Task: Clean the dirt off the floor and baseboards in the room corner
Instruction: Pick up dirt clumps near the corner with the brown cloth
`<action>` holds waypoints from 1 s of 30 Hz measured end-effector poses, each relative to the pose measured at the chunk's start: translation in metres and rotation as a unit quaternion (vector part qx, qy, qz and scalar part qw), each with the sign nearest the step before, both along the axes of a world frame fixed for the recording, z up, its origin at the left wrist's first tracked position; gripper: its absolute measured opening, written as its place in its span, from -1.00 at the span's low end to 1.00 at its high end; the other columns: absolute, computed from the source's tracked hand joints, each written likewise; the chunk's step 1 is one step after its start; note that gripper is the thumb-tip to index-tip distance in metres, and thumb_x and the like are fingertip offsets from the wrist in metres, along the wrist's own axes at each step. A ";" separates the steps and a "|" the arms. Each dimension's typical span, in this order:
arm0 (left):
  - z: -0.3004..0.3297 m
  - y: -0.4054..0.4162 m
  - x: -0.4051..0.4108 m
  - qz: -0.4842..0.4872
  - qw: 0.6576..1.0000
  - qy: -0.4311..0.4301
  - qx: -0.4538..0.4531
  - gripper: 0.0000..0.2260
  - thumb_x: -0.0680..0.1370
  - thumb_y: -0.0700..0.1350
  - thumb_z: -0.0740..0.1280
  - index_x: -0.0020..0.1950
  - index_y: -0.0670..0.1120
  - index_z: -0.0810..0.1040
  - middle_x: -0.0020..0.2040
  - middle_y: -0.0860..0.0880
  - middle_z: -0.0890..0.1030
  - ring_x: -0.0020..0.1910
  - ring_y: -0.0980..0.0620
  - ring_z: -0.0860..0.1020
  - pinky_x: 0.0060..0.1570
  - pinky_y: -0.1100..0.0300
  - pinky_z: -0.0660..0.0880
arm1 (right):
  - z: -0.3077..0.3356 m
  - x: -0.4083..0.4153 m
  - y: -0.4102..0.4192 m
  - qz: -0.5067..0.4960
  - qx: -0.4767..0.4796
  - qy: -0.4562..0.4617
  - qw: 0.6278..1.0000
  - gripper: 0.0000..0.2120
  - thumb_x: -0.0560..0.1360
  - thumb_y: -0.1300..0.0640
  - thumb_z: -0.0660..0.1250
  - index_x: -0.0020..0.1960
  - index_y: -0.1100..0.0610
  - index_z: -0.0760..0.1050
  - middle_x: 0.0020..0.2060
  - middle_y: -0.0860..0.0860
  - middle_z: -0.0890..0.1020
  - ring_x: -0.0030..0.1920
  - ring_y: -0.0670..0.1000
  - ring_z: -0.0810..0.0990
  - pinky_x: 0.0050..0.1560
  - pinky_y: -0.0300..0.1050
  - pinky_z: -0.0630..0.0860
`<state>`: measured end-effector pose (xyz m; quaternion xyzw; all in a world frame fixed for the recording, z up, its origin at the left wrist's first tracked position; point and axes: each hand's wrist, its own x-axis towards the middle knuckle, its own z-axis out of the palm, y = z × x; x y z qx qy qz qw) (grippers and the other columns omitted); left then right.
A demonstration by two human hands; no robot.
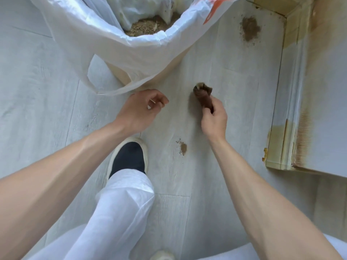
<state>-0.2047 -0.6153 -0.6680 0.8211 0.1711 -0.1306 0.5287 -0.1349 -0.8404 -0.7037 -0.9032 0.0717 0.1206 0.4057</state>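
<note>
Pale plank floor [216, 59] | right hand [214, 119] pinches soiled brown wipe [203, 95] at centre | left hand [140, 109] loosely curled, holding nothing | step: discarding wipe into lined bin [142, 51], upper centre | next: dirt piles [250, 29] upper right, stained baseboards [293, 76] remain

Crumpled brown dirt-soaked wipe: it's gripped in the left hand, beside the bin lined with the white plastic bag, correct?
Not quite. The head view shows the crumpled brown dirt-soaked wipe gripped in the right hand; the left hand holds nothing. It is beside the bin lined with the white plastic bag.
</note>
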 end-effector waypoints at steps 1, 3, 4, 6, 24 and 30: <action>0.001 0.001 -0.002 0.003 1.000 -0.003 -0.002 -0.81 0.64 -0.14 0.28 0.06 0.13 0.64 -0.01 0.23 0.66 0.00 0.25 0.57 -0.11 0.53 0.39 | -0.002 0.001 0.011 0.048 0.005 0.005 0.999 -0.51 0.46 0.31 0.18 0.32 0.10 0.61 0.18 -0.06 0.63 0.23 -0.05 0.54 0.40 -0.03 0.41; 0.001 0.005 -0.006 0.010 1.000 -0.005 0.000 -0.82 0.64 -0.14 0.29 0.06 0.11 0.64 -0.02 0.23 0.66 0.00 0.24 0.57 -0.10 0.52 0.39 | -0.006 -0.016 0.027 0.183 0.028 0.013 0.983 -0.53 0.43 0.33 0.21 0.22 0.06 0.67 0.12 -0.15 0.66 0.22 -0.08 0.55 0.38 -0.08 0.41; 0.001 0.007 -0.007 0.013 1.000 -0.006 0.003 -0.82 0.63 -0.14 0.29 0.06 0.11 0.64 -0.03 0.23 0.66 0.00 0.23 0.58 -0.09 0.50 0.40 | -0.006 -0.029 0.028 0.244 0.034 0.026 0.969 -0.55 0.42 0.35 0.22 0.18 0.07 0.69 0.09 -0.18 0.66 0.20 -0.12 0.53 0.36 -0.16 0.40; -0.001 0.009 -0.010 0.013 1.000 -0.004 0.004 -0.81 0.63 -0.15 0.29 0.06 0.11 0.64 -0.03 0.22 0.67 0.00 0.22 0.59 -0.11 0.49 0.40 | -0.005 -0.052 0.013 0.349 0.028 0.051 0.935 -0.57 0.40 0.36 0.22 0.12 0.11 0.71 0.06 -0.15 0.68 0.14 -0.20 0.50 0.28 -0.37 0.32; 0.002 0.003 -0.016 0.005 1.000 -0.004 0.010 -0.82 0.63 -0.14 0.30 0.06 0.10 0.65 -0.02 0.21 0.68 0.01 0.17 0.59 -0.07 0.54 0.38 | 0.008 -0.031 0.005 0.412 -0.130 0.084 0.898 -0.54 0.45 0.11 0.14 0.23 0.00 0.67 0.15 0.03 0.56 0.19 0.13 0.45 0.24 0.09 0.36; 0.000 -0.001 -0.013 -0.007 1.000 0.002 -0.002 -0.82 0.64 -0.14 0.29 0.06 0.10 0.65 -0.01 0.20 0.67 0.03 0.18 0.59 -0.03 0.46 0.42 | 0.037 -0.018 -0.069 0.163 -0.083 0.089 0.979 -0.66 0.54 0.31 0.23 0.20 0.08 0.66 0.09 0.00 0.59 0.15 -0.03 0.53 0.14 -0.39 0.34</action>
